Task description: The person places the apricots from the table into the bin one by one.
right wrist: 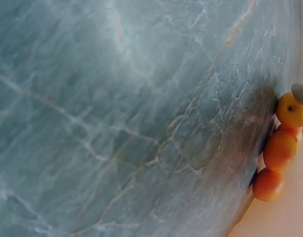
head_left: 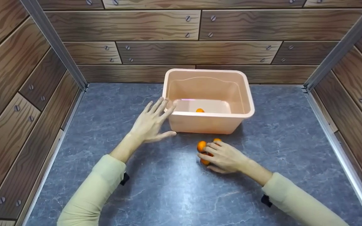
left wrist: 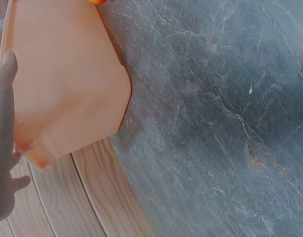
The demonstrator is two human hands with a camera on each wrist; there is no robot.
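Several small tangerines (head_left: 202, 146) lie bunched on the tabletop just in front of a peach plastic tub (head_left: 206, 124). My right hand (head_left: 226, 158) is over them, fingers spread and partly covering them. In the right wrist view its thumb (right wrist: 300, 94) touches the yellowest tangerine (right wrist: 290, 111), and fingertips show at the frame's edge beside the others. My left hand (head_left: 151, 122) has its fingers spread at the tub's left front corner, fingertips at the rim. One more tangerine (head_left: 200, 110) lies inside the tub, its lower part hidden by the front wall.
The tub stands near the back of a grey marbled tabletop (head_left: 121, 103). Wood-patterned panels (head_left: 156, 25) close off the back and both sides, with metal posts (head_left: 58, 44) in the corners and metal strips along the side edges.
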